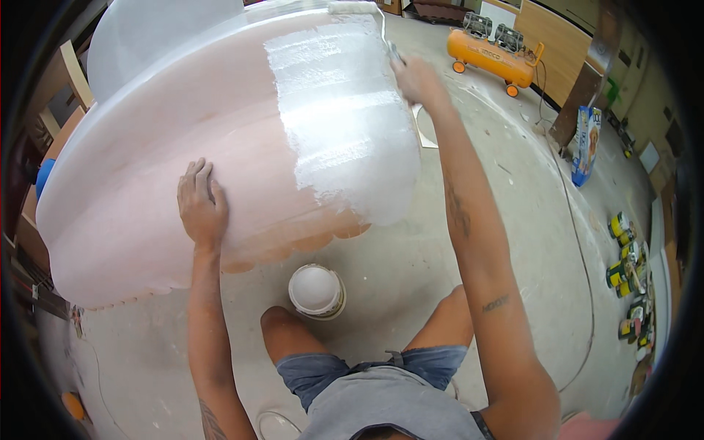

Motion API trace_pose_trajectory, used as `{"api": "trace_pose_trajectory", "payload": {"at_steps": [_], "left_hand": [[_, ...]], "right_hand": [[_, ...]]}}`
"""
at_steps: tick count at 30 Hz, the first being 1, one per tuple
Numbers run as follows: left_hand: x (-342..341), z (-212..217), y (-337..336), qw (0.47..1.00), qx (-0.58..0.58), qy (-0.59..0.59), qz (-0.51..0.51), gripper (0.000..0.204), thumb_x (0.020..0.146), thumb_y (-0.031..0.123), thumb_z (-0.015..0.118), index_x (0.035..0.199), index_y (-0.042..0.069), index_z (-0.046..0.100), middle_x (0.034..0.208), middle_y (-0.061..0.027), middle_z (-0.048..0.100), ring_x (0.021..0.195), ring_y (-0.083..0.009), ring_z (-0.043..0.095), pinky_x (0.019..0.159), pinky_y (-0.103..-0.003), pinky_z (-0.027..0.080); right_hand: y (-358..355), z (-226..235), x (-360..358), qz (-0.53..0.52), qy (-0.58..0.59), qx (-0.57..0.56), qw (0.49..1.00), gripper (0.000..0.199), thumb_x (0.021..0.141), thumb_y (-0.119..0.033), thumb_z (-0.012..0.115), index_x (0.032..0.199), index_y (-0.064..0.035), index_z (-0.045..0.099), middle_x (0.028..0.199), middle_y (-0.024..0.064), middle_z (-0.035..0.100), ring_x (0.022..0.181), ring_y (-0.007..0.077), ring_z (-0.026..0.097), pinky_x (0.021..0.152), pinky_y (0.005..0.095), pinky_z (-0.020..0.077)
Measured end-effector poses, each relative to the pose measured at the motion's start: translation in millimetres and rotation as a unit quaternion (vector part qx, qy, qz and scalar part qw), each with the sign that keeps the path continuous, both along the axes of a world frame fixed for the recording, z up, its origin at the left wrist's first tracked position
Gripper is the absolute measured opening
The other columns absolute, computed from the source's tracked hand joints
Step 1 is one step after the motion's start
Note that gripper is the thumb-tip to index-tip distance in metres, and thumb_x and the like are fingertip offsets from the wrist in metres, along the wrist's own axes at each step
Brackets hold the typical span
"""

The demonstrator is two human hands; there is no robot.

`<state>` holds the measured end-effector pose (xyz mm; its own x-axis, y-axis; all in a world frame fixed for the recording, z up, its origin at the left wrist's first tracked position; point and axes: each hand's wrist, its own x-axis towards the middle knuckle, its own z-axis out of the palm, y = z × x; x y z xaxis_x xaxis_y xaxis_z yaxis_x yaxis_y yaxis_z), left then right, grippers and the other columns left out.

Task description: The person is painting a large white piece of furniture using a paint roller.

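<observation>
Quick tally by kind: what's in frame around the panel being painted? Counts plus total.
Large pink panel, partly coated white: 1
Paint roller, held in the right hand: 1
White paint bucket on the floor: 1
Orange air compressor: 1
Blue printed bag standing on the floor: 1
Small cans along the right wall: too small to count exactly
The left hand lies flat on the panel.
Total: 5, cans excluded

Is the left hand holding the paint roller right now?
No, the left hand lies flat on the pink panel; the right hand holds the roller.
</observation>
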<state>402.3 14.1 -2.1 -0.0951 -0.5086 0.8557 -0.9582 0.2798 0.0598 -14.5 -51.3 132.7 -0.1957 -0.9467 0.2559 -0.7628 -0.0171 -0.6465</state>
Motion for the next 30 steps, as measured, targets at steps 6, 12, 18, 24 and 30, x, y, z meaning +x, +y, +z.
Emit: {"api": "trace_pose_trajectory", "payload": {"at_steps": [6, 12, 18, 24, 30], "left_hand": [[1, 1, 3, 1.000, 0.004, 0.006, 0.012, 0.033, 0.094, 0.008, 0.054, 0.124, 0.006, 0.066, 0.138, -0.0100, 0.063, 0.134, -0.0303, 0.054, 0.118, -0.045, 0.037], [-4, 1, 0, 1.000, -0.006, 0.006, -0.002, 0.032, 0.094, 0.008, 0.055, 0.123, 0.007, 0.067, 0.138, -0.0101, 0.063, 0.133, -0.0306, 0.055, 0.116, -0.044, 0.040], [-3, 3, 2, 1.000, -0.015, -0.001, -0.001, 0.032, 0.094, 0.008, 0.055, 0.124, 0.006, 0.067, 0.136, -0.0105, 0.064, 0.132, -0.0310, 0.056, 0.114, -0.044, 0.041], [1, -2, 4, 1.000, 0.003, 0.006, 0.009, 0.032, 0.094, 0.010, 0.056, 0.123, 0.006, 0.067, 0.137, -0.0096, 0.064, 0.133, -0.0298, 0.055, 0.117, -0.046, 0.038], [-2, -3, 1, 1.000, 0.001, 0.002, 0.017, 0.031, 0.094, 0.010, 0.056, 0.123, 0.007, 0.067, 0.136, -0.0101, 0.064, 0.133, -0.0298, 0.055, 0.117, -0.046, 0.038]], "right_hand": [[74, -112, -3, -0.046, 0.042, -0.142, 0.988, 0.039, 0.102, -0.031, 0.048, 0.126, -0.0041, 0.062, 0.103, 0.0319, 0.068, 0.099, 0.0520, 0.063, 0.089, 0.0559, 0.0497], [-9, -11, -15, -0.016, 0.065, -0.076, 0.995, 0.036, 0.103, -0.029, 0.048, 0.126, -0.0045, 0.061, 0.089, 0.0217, 0.070, 0.066, 0.0314, 0.067, 0.064, 0.0438, 0.0557], [-19, 7, -14, -0.001, 0.023, -0.032, 0.999, 0.034, 0.102, -0.030, 0.048, 0.116, -0.0022, 0.063, 0.090, 0.0221, 0.069, 0.073, 0.0341, 0.067, 0.070, 0.0461, 0.0547], [118, -116, -11, -0.034, 0.035, -0.048, 0.998, 0.037, 0.102, -0.027, 0.050, 0.132, -0.0077, 0.060, 0.105, 0.0308, 0.068, 0.100, 0.0502, 0.063, 0.087, 0.0547, 0.0506], [199, -95, 0, -0.080, -0.061, 0.087, 0.991, 0.042, 0.103, -0.027, 0.049, 0.140, -0.0096, 0.057, 0.105, 0.0311, 0.067, 0.101, 0.0494, 0.063, 0.088, 0.0544, 0.0488]]}}
